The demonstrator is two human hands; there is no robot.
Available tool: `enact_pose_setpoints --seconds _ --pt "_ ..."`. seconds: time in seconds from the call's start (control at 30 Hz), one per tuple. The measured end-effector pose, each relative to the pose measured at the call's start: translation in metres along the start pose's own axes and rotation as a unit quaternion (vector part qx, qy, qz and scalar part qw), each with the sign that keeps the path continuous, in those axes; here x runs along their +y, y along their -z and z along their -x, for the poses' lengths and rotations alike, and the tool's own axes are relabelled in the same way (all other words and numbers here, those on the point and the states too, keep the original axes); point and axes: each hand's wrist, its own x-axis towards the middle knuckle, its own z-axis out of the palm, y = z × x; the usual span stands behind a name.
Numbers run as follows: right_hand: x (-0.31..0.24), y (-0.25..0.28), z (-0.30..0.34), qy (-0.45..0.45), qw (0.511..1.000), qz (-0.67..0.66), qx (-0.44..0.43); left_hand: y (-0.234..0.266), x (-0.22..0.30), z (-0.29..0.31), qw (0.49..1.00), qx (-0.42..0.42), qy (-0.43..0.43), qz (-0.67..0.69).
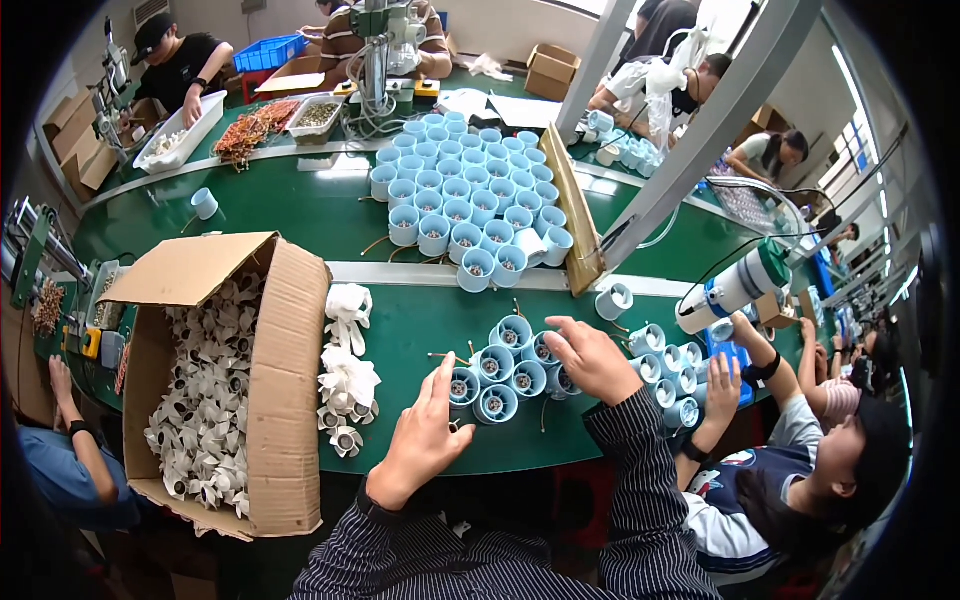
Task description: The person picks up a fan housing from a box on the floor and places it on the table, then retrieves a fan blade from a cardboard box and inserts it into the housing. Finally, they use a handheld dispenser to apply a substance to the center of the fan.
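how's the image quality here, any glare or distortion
All head view: fisheye distortion within a black rim; glare whitens part of the glossy green tabletop left of the far cluster of pale-blue round plastic cups; the long white tube light at upper right looks blown out; the nearer cups look fairly sharp

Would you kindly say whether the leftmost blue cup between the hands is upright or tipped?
The blue cup is upright; its mouth faces up.

Big open cardboard box (pixel 287 390) loaded with white parts (pixel 205 400), and a few white pieces (pixel 346 385) sit just right of it. Further right of the box, the left hand (pixel 425 435) and right hand (pixel 597 362) kinda frame a small cluster of light-blue cups (pixel 496 367), fingers loose. Way bigger cup batch (pixel 483 207) sits beyond the box, rightward.
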Motion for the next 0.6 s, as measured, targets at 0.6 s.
enact_pose_setpoints --seconds 0.6 --pt "0.018 -0.007 -0.169 0.020 0.983 0.163 0.084 0.021 -0.010 0.027 0.999 0.012 0.013 -0.027"
